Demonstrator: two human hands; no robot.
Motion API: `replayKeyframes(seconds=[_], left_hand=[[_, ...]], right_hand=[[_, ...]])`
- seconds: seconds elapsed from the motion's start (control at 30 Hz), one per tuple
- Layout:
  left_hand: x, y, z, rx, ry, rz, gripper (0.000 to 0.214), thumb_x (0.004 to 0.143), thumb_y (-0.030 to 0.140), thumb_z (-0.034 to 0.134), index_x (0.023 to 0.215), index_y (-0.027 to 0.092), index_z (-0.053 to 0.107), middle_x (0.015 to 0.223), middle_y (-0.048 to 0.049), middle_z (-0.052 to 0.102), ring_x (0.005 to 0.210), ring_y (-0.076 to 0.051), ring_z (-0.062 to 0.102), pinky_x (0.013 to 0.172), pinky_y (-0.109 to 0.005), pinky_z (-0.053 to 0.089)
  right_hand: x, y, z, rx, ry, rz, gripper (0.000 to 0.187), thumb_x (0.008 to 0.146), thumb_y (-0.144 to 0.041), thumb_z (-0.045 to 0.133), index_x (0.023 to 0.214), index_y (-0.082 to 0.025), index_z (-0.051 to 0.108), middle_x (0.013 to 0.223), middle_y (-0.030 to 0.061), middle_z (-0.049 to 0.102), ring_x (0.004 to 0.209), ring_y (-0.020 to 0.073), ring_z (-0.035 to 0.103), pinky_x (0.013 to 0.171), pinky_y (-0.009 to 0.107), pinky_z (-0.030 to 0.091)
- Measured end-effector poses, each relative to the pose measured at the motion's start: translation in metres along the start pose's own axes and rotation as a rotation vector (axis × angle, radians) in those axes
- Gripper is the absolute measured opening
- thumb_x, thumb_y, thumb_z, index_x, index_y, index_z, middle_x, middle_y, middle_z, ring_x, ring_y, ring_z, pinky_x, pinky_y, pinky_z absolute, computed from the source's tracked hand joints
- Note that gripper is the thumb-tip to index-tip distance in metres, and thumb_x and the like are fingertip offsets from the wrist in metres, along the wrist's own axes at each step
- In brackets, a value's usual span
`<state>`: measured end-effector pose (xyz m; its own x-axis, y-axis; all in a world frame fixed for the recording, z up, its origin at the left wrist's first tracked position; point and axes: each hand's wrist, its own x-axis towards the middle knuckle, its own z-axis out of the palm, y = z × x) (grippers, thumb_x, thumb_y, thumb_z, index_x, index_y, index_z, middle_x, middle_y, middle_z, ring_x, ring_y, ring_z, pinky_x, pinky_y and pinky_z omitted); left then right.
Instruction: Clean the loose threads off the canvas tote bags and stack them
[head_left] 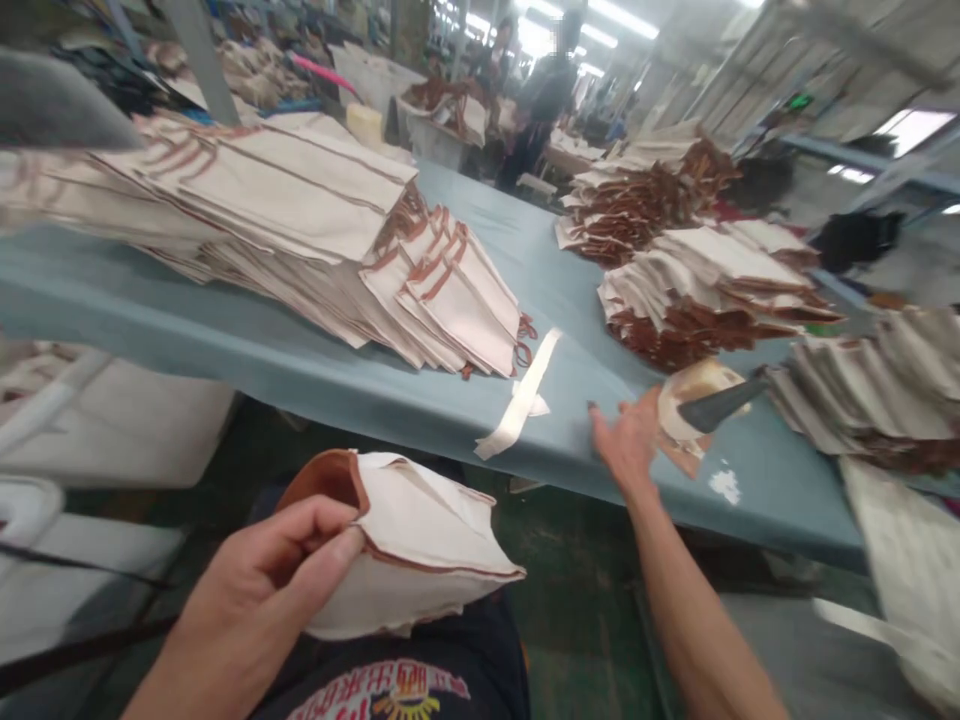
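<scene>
My left hand (289,560) pinches the brown-trimmed edge of a cream fabric bag (427,520), held above my lap with its brown inside partly showing. Over the table's front edge reaches my right hand (628,440), somewhat blurred, fingers apart and nothing visible in its grasp. Just beside it sits a tan, stained dish (686,385) with a dark handle (716,405) sticking out. A brown flat piece (684,455) lies under the dish. To the left of that hand, a pale strip (521,395) rests on the table.
The blue-grey table (315,370) bears a long pile of cream bags (292,190) at left. More stacks (712,280) with brown edges stand at right, near another pile (877,380). White bits (724,485) lie by the front edge. A person (544,100) stands in the background.
</scene>
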<state>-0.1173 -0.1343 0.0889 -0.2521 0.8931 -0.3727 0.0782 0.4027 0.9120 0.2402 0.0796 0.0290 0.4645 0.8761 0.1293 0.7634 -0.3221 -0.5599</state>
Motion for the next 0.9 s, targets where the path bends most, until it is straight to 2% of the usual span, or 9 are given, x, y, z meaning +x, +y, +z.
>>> replayKeyframes(seconds=[0.07, 0.17, 0.23, 0.27, 0.37, 0.47, 0.63, 0.77, 0.9], left_hand=[[-0.001, 0.010, -0.001, -0.043, 0.019, -0.014, 0.041, 0.081, 0.061, 0.081, 0.075, 0.021, 0.076, 0.065, 0.0032, 0.070, 0.059, -0.014, 0.056, 0.055, -0.020, 0.045], [0.003, 0.014, -0.008, -0.011, 0.033, 0.025, 0.034, 0.079, 0.055, 0.083, 0.074, 0.022, 0.077, 0.066, 0.0026, 0.072, 0.060, -0.014, 0.056, 0.056, -0.019, 0.045], [0.007, 0.012, -0.015, 0.059, 0.003, 0.074, 0.031, 0.081, 0.052, 0.082, 0.075, 0.022, 0.079, 0.067, 0.0016, 0.074, 0.061, -0.015, 0.059, 0.056, -0.019, 0.047], [0.009, 0.012, -0.018, 0.092, -0.020, 0.100, 0.031, 0.082, 0.052, 0.082, 0.075, 0.022, 0.080, 0.067, 0.0012, 0.074, 0.059, -0.015, 0.060, 0.054, -0.019, 0.048], [0.011, 0.015, -0.027, 0.153, -0.057, 0.174, 0.032, 0.080, 0.053, 0.079, 0.070, 0.022, 0.079, 0.062, -0.0002, 0.073, 0.054, -0.017, 0.062, 0.050, -0.020, 0.049], [0.009, 0.019, -0.035, 0.166, -0.040, 0.249, 0.029, 0.081, 0.049, 0.077, 0.070, 0.023, 0.081, 0.063, -0.0017, 0.076, 0.055, -0.018, 0.067, 0.050, -0.019, 0.051], [0.005, 0.008, -0.043, 0.122, -0.052, 0.301, 0.028, 0.090, 0.045, 0.077, 0.074, 0.022, 0.084, 0.066, -0.0016, 0.077, 0.056, -0.016, 0.065, 0.051, -0.018, 0.051], [0.002, -0.009, -0.046, 0.067, -0.066, 0.248, 0.026, 0.092, 0.043, 0.080, 0.080, 0.022, 0.086, 0.069, -0.0009, 0.076, 0.058, -0.016, 0.067, 0.052, -0.018, 0.051], [0.001, -0.025, -0.048, -0.057, -0.095, 0.144, 0.031, 0.095, 0.052, 0.083, 0.088, 0.022, 0.086, 0.073, -0.0003, 0.078, 0.060, -0.016, 0.069, 0.054, -0.017, 0.053]], right_hand=[[-0.025, -0.019, -0.001, 0.082, -0.040, -0.092, 0.048, 0.101, -0.045, 0.070, 0.132, -0.008, 0.071, 0.145, 0.0316, 0.070, 0.138, 0.0429, 0.066, 0.117, 0.063, 0.053], [-0.089, -0.054, -0.008, 0.260, -0.261, -0.300, 0.037, 0.098, -0.051, 0.068, 0.120, -0.022, 0.076, 0.117, 0.0106, 0.084, 0.107, 0.0281, 0.078, 0.105, 0.046, 0.061], [-0.137, -0.082, -0.014, 0.490, -0.560, -0.518, 0.028, 0.100, -0.044, 0.068, 0.117, -0.023, 0.075, 0.108, 0.0075, 0.085, 0.097, 0.0241, 0.079, 0.097, 0.041, 0.062], [-0.158, -0.095, -0.017, 0.551, -0.649, -0.602, 0.023, 0.099, -0.038, 0.070, 0.115, -0.023, 0.075, 0.107, 0.0063, 0.085, 0.096, 0.0226, 0.079, 0.095, 0.038, 0.062], [-0.197, -0.130, -0.019, 0.652, -0.721, -0.822, 0.023, 0.095, -0.031, 0.075, 0.115, -0.021, 0.073, 0.112, 0.0069, 0.083, 0.102, 0.0228, 0.077, 0.095, 0.037, 0.061], [-0.204, -0.148, -0.015, 0.727, -0.759, -0.952, 0.024, 0.098, -0.031, 0.075, 0.120, -0.021, 0.071, 0.120, 0.0085, 0.082, 0.110, 0.0241, 0.077, 0.102, 0.040, 0.061], [-0.206, -0.153, -0.006, 0.689, -0.991, -0.866, 0.024, 0.096, -0.022, 0.068, 0.120, -0.022, 0.071, 0.117, 0.0062, 0.082, 0.108, 0.0233, 0.076, 0.099, 0.039, 0.062], [-0.219, -0.149, -0.005, 0.714, -1.060, -0.831, 0.032, 0.092, -0.014, 0.057, 0.120, -0.020, 0.071, 0.116, 0.0066, 0.079, 0.108, 0.0233, 0.075, 0.099, 0.039, 0.061], [-0.226, -0.147, -0.006, 0.691, -1.082, -0.823, 0.039, 0.098, -0.013, 0.046, 0.129, -0.020, 0.068, 0.125, 0.0084, 0.076, 0.116, 0.0230, 0.072, 0.104, 0.040, 0.060]])
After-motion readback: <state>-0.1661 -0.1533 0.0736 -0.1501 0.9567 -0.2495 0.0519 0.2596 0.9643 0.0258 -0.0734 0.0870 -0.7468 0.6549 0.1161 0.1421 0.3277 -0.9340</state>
